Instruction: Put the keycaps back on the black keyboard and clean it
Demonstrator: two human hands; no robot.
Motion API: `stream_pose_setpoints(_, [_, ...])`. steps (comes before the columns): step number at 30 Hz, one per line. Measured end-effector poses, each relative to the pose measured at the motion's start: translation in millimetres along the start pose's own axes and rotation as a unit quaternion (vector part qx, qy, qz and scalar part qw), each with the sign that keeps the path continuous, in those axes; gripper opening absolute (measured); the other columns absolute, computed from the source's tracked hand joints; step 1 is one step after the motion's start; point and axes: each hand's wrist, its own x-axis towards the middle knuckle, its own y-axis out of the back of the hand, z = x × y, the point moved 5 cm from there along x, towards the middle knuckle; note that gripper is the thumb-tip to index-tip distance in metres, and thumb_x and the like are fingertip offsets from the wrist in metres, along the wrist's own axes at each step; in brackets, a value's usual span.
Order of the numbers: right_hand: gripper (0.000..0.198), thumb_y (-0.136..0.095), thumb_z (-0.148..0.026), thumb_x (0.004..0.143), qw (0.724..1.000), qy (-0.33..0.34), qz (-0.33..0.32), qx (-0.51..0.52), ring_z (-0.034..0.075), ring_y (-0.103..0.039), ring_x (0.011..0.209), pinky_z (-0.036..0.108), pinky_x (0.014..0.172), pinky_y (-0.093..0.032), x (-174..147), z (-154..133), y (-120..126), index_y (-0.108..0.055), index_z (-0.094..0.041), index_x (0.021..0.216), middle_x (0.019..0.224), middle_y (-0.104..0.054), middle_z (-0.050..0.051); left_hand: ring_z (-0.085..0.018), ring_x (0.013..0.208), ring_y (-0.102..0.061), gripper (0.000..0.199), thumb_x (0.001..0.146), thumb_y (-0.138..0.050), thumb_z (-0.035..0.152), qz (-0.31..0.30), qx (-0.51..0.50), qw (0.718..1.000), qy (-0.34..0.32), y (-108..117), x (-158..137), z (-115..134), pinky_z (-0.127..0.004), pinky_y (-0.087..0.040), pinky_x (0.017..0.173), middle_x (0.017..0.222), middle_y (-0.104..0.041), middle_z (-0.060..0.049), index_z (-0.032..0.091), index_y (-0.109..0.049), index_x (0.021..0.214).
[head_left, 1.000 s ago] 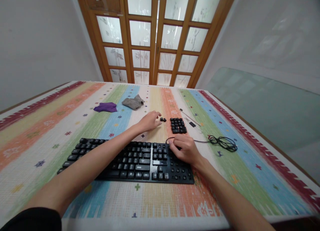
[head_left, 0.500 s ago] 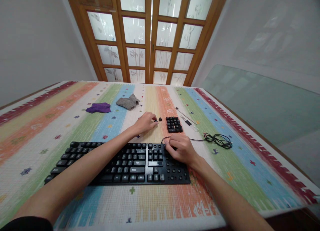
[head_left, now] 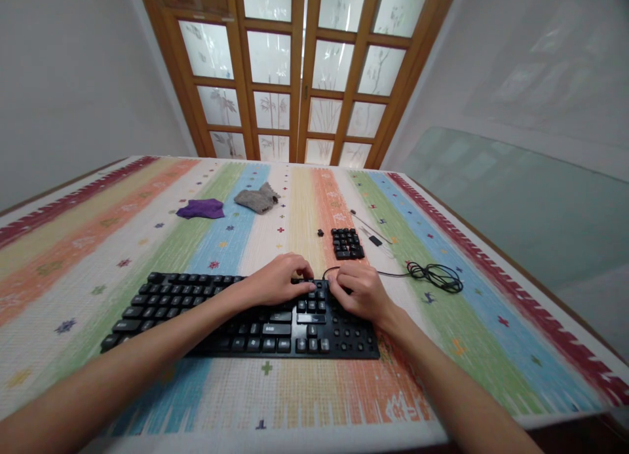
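Note:
A black keyboard (head_left: 310, 319) lies across the near part of the table, with bare switch spots showing in its number pad. My left hand (head_left: 282, 280) is over its back edge, right of the middle, finger and thumb pinched on a small black keycap that the fingers mostly hide. Beside it, my right hand (head_left: 361, 290) is closed over the keyboard's back right corner, its fingertips curled out of sight. Behind the keyboard stands a block of loose black keycaps (head_left: 347, 244) set in rows. One single keycap (head_left: 320, 232) lies just left of that block.
A coiled black cable (head_left: 435, 277) rests right of the keyboard. Behind it are a thin wire tool (head_left: 371, 226) and a small black piece (head_left: 375, 241). A purple cloth (head_left: 200, 208) and a grey knitted cloth (head_left: 257, 199) lie farther back on the striped tablecloth (head_left: 147, 244).
My left hand has come back from the loose keycaps to the keyboard's back edge. Of the two single keycaps there, one is gone from the table. My right hand has stayed at the corner.

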Motion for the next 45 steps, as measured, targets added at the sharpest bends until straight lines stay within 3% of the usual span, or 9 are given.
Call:
stream_pose_setpoints(5, [0.044, -0.05, -0.013, 0.098, 1.0, -0.004, 0.004, 0.0, 0.014, -0.046, 0.053, 0.03, 0.055, -0.034, 0.6, -0.2, 1.1, -0.052, -0.019, 0.054, 0.055, -0.05, 0.0, -0.02, 0.08, -0.064, 0.011, 0.081, -0.073, 0.03, 0.0, -0.028, 0.999, 0.031, -2.3, 5.6, -3.9, -0.03, -0.046, 0.076, 0.085, -0.071, -0.004, 0.019, -0.071, 0.083])
stream_pose_setpoints(12, [0.037, -0.051, -0.019, 0.101, 0.998, -0.03, -0.019, 0.06, 0.015, -0.059, 0.067, 0.028, 0.064, -0.045, 2.0, -3.7, 0.6, -0.061, -0.017, 0.065, 0.072, -0.064, 0.006, -0.015, 0.065, -0.062, 0.013, 0.077, -0.071, 0.03, -0.04, -0.124, 0.987, 0.097, -12.1, 11.7, -19.9, -0.025, -0.045, 0.061, 0.068, -0.068, -0.001, 0.017, -0.067, 0.075])
stream_pose_setpoints(22, [0.04, -0.05, -0.018, 0.099, 0.999, -0.021, -0.018, 0.033, 0.015, -0.055, 0.062, 0.029, 0.06, -0.042, -0.5, -0.6, -1.1, -0.057, -0.018, 0.06, 0.066, -0.06, 0.004, -0.013, 0.064, -0.06, 0.013, 0.067, -0.074, 0.027, -0.076, -0.194, 0.97, 0.127, -14.1, 23.3, -21.2, -0.022, -0.042, 0.059, 0.064, -0.067, 0.002, 0.017, -0.066, 0.066])
stream_pose_setpoints(28, [0.04, -0.051, -0.017, 0.099, 0.999, -0.018, -0.023, 0.023, 0.016, -0.052, 0.061, 0.029, 0.059, -0.039, -0.9, -0.2, -1.8, -0.057, -0.019, 0.059, 0.064, -0.057, 0.004, -0.014, 0.064, -0.06, 0.016, 0.072, -0.072, 0.031, -0.083, -0.172, 0.974, 0.125, -12.9, 26.5, -25.2, -0.023, -0.041, 0.058, 0.064, -0.067, 0.001, 0.017, -0.065, 0.066])
stream_pose_setpoints(35, [0.043, -0.049, -0.017, 0.099, 1.0, -0.009, -0.022, 0.008, 0.015, -0.049, 0.058, 0.029, 0.058, -0.037, -1.0, -1.6, -2.3, -0.054, -0.019, 0.056, 0.061, -0.054, 0.002, -0.017, 0.07, -0.066, 0.023, 0.071, -0.069, 0.022, -0.075, -0.117, 0.982, 0.131, -23.9, 31.2, -29.4, -0.024, -0.046, 0.062, 0.079, -0.072, -0.001, 0.018, -0.061, 0.093])
stream_pose_setpoints(39, [0.04, -0.049, -0.015, 0.098, 1.0, 0.0, -0.023, 0.014, 0.015, -0.05, 0.058, 0.029, 0.058, -0.037, -1.1, -2.9, -3.8, -0.055, -0.019, 0.058, 0.062, -0.055, 0.002, -0.016, 0.068, -0.066, 0.027, 0.071, -0.069, 0.019, -0.087, -0.076, 0.987, 0.113, -27.7, 38.2, -27.7, -0.024, -0.045, 0.061, 0.074, -0.072, 0.002, 0.02, -0.06, 0.095])
stream_pose_setpoints(43, [0.04, -0.052, -0.012, 0.097, 1.0, 0.003, -0.018, 0.011, 0.014, -0.05, 0.057, 0.028, 0.058, -0.036, 0.2, -3.1, -1.8, -0.055, -0.019, 0.058, 0.062, -0.055, 0.002, -0.015, 0.063, -0.067, 0.031, 0.069, -0.077, 0.025, -0.12, -0.053, 0.988, 0.084, -19.0, 46.8, -29.3, -0.022, -0.046, 0.059, 0.068, -0.071, 0.005, 0.021, -0.062, 0.096])
stream_pose_setpoints(45, [0.04, -0.052, -0.012, 0.097, 1.0, -0.001, -0.014, 0.011, 0.015, -0.05, 0.057, 0.028, 0.058, -0.036, 1.2, -2.5, -0.3, -0.055, -0.019, 0.058, 0.061, -0.054, 0.002, -0.016, 0.067, -0.068, 0.036, 0.071, -0.079, 0.031, -0.106, -0.033, 0.991, 0.073, -9.3, 52.4, -30.9, -0.023, -0.047, 0.063, 0.074, -0.073, 0.003, 0.02, -0.063, 0.101])
